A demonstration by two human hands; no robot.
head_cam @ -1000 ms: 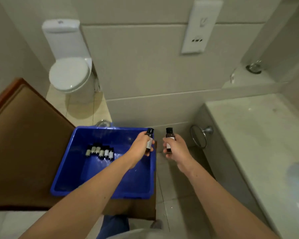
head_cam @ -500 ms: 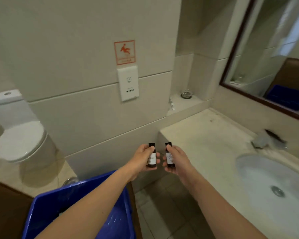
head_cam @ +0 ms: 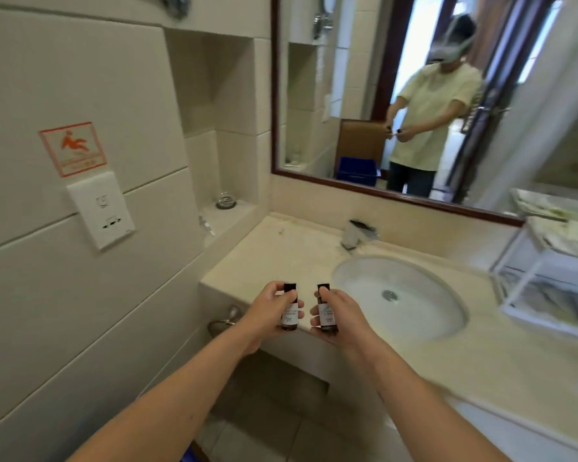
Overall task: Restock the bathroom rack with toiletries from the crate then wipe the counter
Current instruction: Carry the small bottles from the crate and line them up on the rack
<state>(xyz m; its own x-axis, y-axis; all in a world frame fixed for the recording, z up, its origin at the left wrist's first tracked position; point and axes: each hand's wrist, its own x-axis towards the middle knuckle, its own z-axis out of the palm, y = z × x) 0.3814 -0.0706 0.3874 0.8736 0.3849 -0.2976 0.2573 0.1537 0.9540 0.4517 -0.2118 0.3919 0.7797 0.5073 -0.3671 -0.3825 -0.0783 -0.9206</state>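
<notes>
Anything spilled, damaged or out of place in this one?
Nothing spilled or damaged. Left hand holds the left bottle upright, right hand the right bottle. Only a few specks dot the counter near the faucet.

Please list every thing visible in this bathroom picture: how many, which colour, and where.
bottles: 2, dark brown, black caps; left bottle and right bottle, upright over the counter's left end
counter: 1, cream, around the sink
sink: 1, white, set in the counter
tap: 1, silver, behind the sink, blurred
rack: 1, white wire, on the counter, far right
mirror: 1, brown frame, above the counter
crate: 1, blue, seen only in the mirror
glass dish: 1, clear, in the wall niche
wall plate: 1, white, left wall
warning sign: 1, orange, above the wall plate
towel ring: 1, metal, under the counter's left end
left grip: 1, bare hand, holds left bottle
right grip: 1, bare hand, holds right bottle
</notes>
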